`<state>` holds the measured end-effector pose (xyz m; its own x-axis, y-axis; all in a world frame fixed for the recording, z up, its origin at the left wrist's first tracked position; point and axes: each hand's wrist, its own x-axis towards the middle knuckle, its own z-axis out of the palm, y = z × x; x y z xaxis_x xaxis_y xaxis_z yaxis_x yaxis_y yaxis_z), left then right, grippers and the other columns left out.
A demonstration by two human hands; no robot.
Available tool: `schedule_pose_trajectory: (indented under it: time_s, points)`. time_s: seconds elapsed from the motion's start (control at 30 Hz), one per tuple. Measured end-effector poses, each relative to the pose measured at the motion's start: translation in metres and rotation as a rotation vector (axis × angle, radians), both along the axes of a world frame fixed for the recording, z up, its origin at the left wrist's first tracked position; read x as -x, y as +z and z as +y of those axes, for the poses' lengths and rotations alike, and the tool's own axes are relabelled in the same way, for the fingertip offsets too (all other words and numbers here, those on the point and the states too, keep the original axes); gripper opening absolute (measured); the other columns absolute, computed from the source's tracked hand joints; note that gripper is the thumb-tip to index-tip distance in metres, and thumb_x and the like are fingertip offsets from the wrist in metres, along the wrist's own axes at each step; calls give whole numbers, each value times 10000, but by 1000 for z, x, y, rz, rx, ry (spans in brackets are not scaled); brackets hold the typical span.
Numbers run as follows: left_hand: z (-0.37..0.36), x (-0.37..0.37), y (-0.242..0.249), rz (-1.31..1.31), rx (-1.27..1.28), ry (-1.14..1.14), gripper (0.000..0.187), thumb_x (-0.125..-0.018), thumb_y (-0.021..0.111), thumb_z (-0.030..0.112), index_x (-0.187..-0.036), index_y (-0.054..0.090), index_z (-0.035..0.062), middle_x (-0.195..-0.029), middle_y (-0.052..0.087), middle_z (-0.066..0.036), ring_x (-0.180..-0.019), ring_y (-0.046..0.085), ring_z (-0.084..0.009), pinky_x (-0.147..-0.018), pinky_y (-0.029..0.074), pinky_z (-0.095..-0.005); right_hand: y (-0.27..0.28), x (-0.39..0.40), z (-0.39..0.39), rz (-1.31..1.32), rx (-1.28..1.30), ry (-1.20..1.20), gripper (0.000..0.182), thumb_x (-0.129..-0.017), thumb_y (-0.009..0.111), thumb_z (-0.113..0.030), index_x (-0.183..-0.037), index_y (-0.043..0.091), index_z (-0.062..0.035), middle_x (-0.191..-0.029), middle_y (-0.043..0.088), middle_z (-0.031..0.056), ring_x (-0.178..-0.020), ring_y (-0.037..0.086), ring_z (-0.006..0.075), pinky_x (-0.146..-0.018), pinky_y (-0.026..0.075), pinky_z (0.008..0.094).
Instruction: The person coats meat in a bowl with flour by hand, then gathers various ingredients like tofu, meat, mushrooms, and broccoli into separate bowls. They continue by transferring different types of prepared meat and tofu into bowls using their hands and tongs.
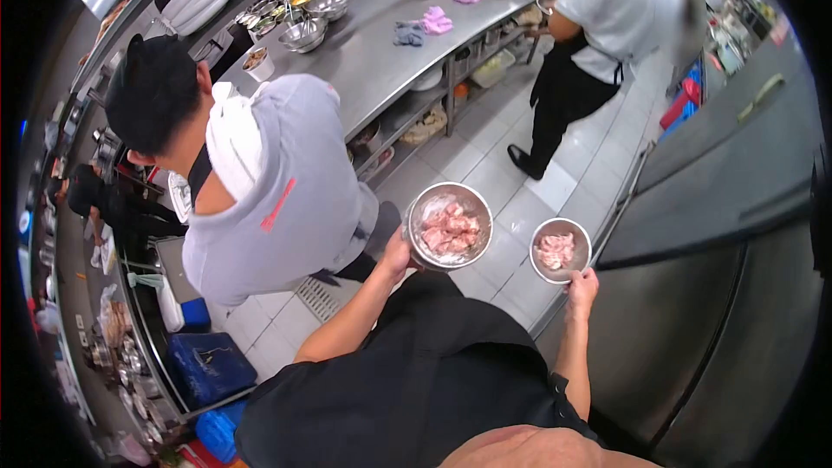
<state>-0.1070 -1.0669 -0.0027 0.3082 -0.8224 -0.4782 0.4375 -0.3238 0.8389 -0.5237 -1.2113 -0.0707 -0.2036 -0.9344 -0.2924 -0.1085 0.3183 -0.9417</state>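
Note:
In my left hand (pixel 397 255) is a larger metal bowl (pixel 414 247), gripped by its left rim and holding pieces of pink raw meat (pixel 450 230). My right hand (pixel 583 287) grips the lower rim of a smaller metal bowl (pixel 536 266), with paler pink meat pieces (pixel 555 250) inside. Both bowls are held apart from each other, above the tiled floor. The fingers under the bowls are partly hidden.
A person in a grey shirt (pixel 286 182) stands close on the left. Another person in white (pixel 620 9) stands ahead by the long steel counter (pixel 373 56), which bears bowls and cloths. Steel cabinet doors (pixel 676 312) line the right. A blue box (pixel 211 366) is lower left.

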Motion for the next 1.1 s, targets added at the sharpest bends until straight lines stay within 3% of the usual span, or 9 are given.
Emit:
schedule_pose_trajectory:
  time_s: [0.1, 0.2, 0.37, 0.57, 0.7, 0.9, 0.97, 1.0, 1.1]
  points:
    - [-75, -21, -18, 17, -41, 108, 281, -1024, 463, 244, -1273, 544, 139, -817, 702, -62, -564, 674, -171, -405, 525, -295, -5, -51, -107, -159, -46, 90, 76, -809, 609, -16, -823, 543, -53, -620, 557, 42, -433, 514, 128, -382, 393, 274]
    - [-169, -56, -55, 51, -27, 169, 365, -963, 522, 185, -1313, 502, 83, -884, 702, -90, -570, 671, -184, -417, 549, -317, -36, -99, -213, -130, -94, 142, 66, -808, 606, -18, -853, 560, -33, -619, 561, 54, -432, 519, 144, -378, 390, 280]
    - [-307, -122, -61, 28, 13, 188, 418, -959, 520, 177, -1358, 446, 76, -900, 701, -108, -585, 680, -190, -417, 553, -328, -42, -175, -345, -62, -295, 247, 95, -784, 599, -34, -873, 596, 2, -622, 589, 73, -428, 522, 143, -367, 386, 293]
    - [-421, -179, -23, 32, 64, 315, 416, -976, 491, 163, -1381, 428, 96, -942, 699, -123, -596, 689, -202, -415, 547, -319, -26, -292, -506, -26, -251, 334, 68, -806, 583, -46, -863, 570, -11, -608, 541, 55, -441, 499, 144, -380, 364, 289]
    - [-470, -205, 4, 82, 55, 464, 389, -969, 460, 108, -1357, 462, 82, -952, 698, -130, -602, 688, -197, -405, 525, -306, -16, -411, -616, -111, -170, 386, 155, -797, 633, -72, -928, 651, 10, -677, 629, 92, -483, 558, 157, -411, 420, 315]
    - [-535, -227, -14, -47, 48, 642, 342, -1002, 473, 162, -1333, 498, 80, -1004, 709, -130, -657, 706, -192, -416, 527, -297, -11, -642, -776, -369, -137, 384, 308, -742, 818, -194, -912, 651, 2, -759, 662, 112, -569, 618, 184, -464, 460, 332]
    - [-553, -224, -15, -32, 89, 800, 338, -1027, 463, 195, -1345, 504, 86, -1076, 696, -124, -722, 713, -209, -439, 541, -305, -2, -712, -827, -185, -117, 342, 156, -811, 685, -106, -890, 577, -25, -695, 570, 80, -489, 523, 160, -411, 380, 322]
    - [-567, -220, 1, -7, 104, 868, 341, -1041, 455, 211, -1353, 504, 86, -1115, 689, -120, -759, 717, -220, -451, 550, -312, -31, -748, -863, -43, -53, 364, 160, -811, 682, -94, -908, 592, -5, -720, 597, 108, -516, 570, 193, -421, 400, 328]
    - [-591, -215, 17, 38, 85, 1058, 364, -1034, 463, 227, -1368, 493, 85, -1099, 687, -129, -725, 713, -235, -430, 542, -323, -21, -836, -914, 182, 113, 264, 225, -811, 697, -128, -964, 617, 17, -745, 634, 130, -555, 622, 220, -437, 425, 347]
